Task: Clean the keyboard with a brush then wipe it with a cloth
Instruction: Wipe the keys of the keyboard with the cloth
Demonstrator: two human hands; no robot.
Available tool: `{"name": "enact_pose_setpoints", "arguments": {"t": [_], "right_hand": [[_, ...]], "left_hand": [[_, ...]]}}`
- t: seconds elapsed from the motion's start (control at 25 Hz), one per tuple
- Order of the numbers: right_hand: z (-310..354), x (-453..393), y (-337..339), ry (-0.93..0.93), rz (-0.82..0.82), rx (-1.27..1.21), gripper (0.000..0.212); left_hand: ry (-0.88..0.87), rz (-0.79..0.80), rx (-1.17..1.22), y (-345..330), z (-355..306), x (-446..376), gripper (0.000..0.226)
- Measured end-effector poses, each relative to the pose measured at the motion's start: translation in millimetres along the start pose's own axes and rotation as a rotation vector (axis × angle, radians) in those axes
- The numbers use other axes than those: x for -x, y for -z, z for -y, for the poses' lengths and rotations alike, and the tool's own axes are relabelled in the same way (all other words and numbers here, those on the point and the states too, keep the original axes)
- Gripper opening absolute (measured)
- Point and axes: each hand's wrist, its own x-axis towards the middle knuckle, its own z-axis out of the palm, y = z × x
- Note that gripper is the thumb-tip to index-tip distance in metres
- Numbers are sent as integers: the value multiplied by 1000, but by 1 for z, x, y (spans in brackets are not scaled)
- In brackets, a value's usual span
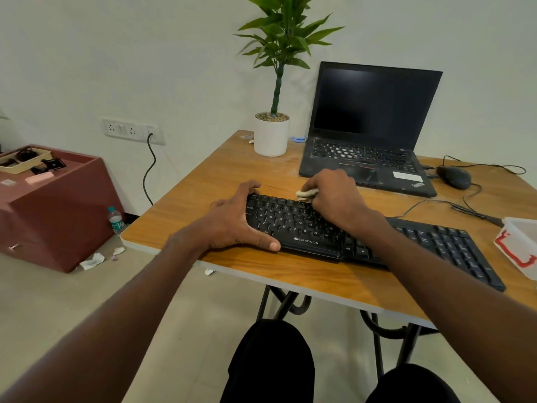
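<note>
Black keyboard flat and slantwise on the bench, small pale bunched cloth at its far edge.

hands: left spread, thumb extended | right fingers curled, pinching | both arms outstretched

From my feed the table top looks like wood-grain laminate, smooth with a soft sheen, pale edge banding, black metal legs underneath. The keyboard is matt black plastic, and so is the laptop shell (its screen is the only glossy bit). The plant pot is smooth matt white, with gravel on top. The mouse is dark plastic, slightly shiny. The box at the right edge is translucent white plastic.
</note>
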Motion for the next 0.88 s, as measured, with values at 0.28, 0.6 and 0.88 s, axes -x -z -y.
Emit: {"name": "enact_pose_setpoints", "arguments": {"t": [0.28, 0.6, 0.88], "right_hand": [[29, 16, -8, 291, 48, 165, 34], [15, 28, -5, 272, 15, 188, 37], [24, 41, -10, 146, -50, 138, 31]], "left_hand": [[-31, -43, 16, -3, -1, 3, 144], [-43, -42, 19, -3, -2, 5, 141], [-59, -44, 18, -3, -6, 8, 137]]}}
